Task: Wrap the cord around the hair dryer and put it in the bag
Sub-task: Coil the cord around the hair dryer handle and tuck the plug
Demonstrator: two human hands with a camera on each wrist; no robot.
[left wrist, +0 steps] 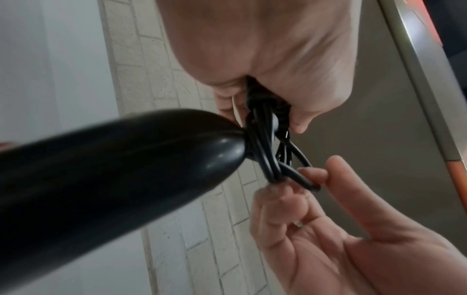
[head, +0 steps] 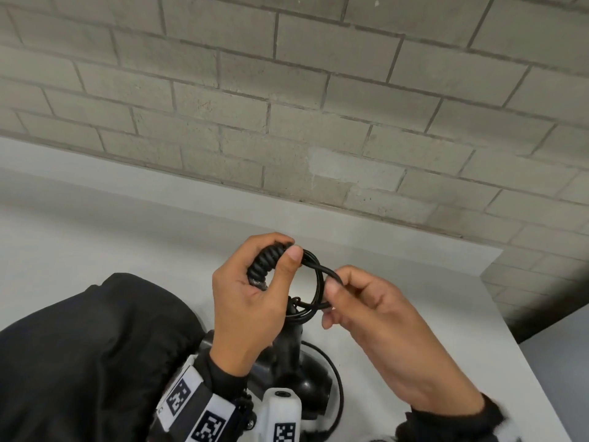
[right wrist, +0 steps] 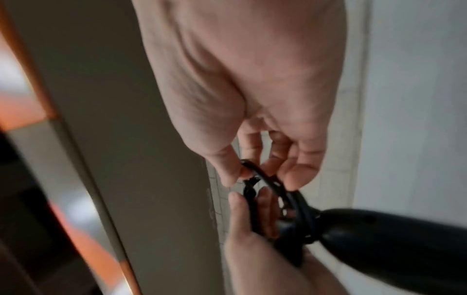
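A black hair dryer hangs below my hands over the white table, handle end up; its handle fills the left wrist view and shows again in the right wrist view. My left hand grips a tight bundle of the black cord above the handle. Loops of cord run to my right hand, which pinches a strand between thumb and forefinger. The pinch shows in the wrist views too, on the cord and the cord. A black bag lies at lower left.
A grey brick wall stands right behind the table. The table's right edge drops to a darker floor. More cord loops on the table under the dryer. Marker-tagged wrist bands sit at the bottom.
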